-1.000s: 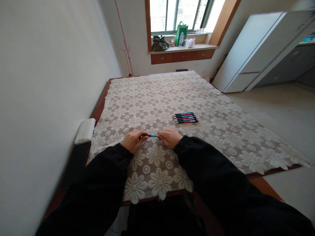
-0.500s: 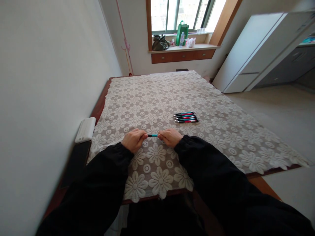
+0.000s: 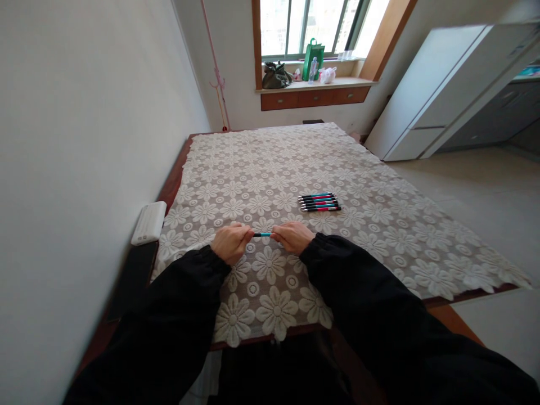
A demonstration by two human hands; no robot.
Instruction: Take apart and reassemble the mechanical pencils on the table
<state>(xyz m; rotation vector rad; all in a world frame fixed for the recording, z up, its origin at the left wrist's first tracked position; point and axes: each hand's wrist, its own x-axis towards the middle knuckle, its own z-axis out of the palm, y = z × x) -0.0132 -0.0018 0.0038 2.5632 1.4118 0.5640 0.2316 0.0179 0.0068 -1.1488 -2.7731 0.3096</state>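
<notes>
A black and turquoise pen (image 3: 263, 234) lies level between my two hands, over the lace tablecloth (image 3: 270, 264). My left hand (image 3: 232, 242) is closed on its black end, and my right hand (image 3: 293, 236) pinches the turquoise end. Only the pen's middle shows; both tips are hidden in my fingers. Beyond my right hand, several similar pens (image 3: 319, 202) in black with turquoise or red lie side by side in a tight row on the cloth, with their points to the left.
A white box-shaped device (image 3: 149, 223) sits at the table's left edge by the wall, above a dark flat panel (image 3: 133, 278). On the far windowsill stand a green bag (image 3: 313, 59), a dark bag (image 3: 276, 76) and a bottle. A white fridge (image 3: 426, 95) is at right.
Both hands keep their hold on the pen with hardly any movement. The whole view has shifted very slightly.
</notes>
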